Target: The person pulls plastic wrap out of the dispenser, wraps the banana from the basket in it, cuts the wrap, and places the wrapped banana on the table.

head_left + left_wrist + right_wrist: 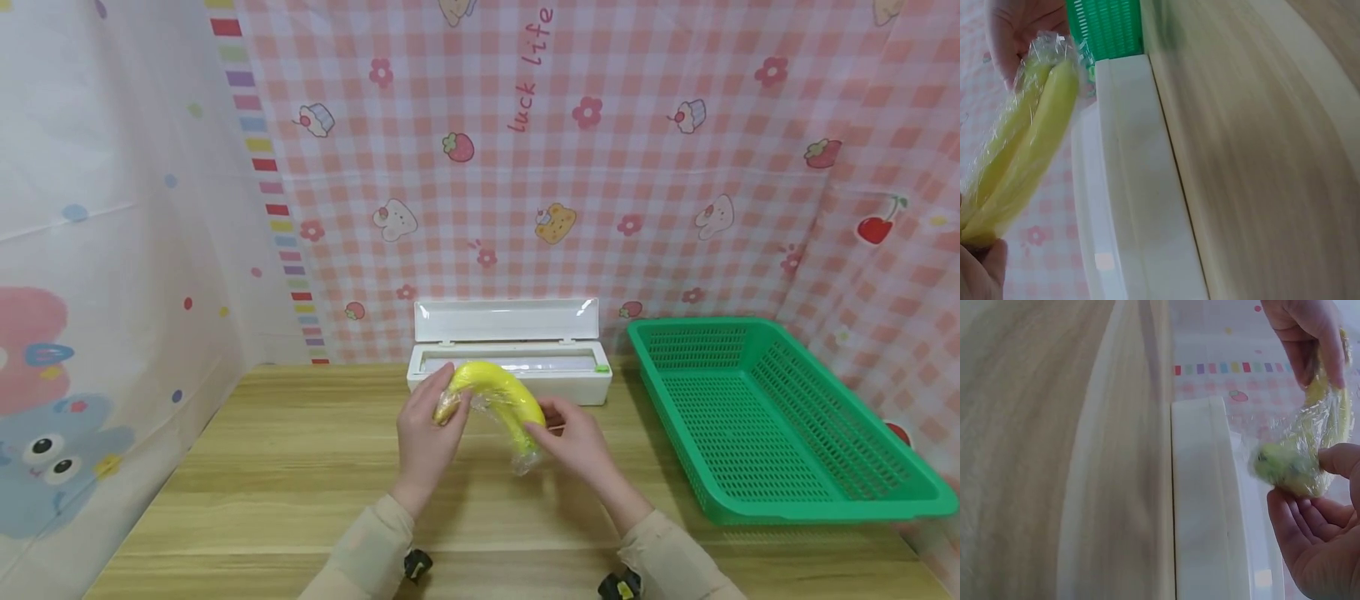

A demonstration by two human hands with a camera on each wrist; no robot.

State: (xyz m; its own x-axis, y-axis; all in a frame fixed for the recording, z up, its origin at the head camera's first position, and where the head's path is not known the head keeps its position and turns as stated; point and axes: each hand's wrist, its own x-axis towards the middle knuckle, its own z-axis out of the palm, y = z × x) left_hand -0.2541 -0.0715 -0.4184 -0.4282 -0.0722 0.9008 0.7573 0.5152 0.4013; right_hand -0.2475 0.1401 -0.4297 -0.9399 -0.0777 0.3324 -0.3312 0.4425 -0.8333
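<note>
A bunch of yellow bananas (497, 385), wrapped in clear plastic film (1054, 47), is held up above the table. My left hand (429, 429) grips its left end, thumb in front and fingers behind. At the right end my right hand (573, 437) pinches the bananas between thumb and fingers, near the greenish stem end (1285, 465). Loose film hangs past that stem end. Behind the bananas stands a white film dispenser box (585, 387) with its lid (506, 321) raised; part of its front is hidden by the fruit and left hand.
A green plastic basket (697, 458) sits on the right of the wooden table (300, 467). A pink checked cloth (525, 183) hangs behind the table, and a pale printed cloth (135, 250) hangs at the left.
</note>
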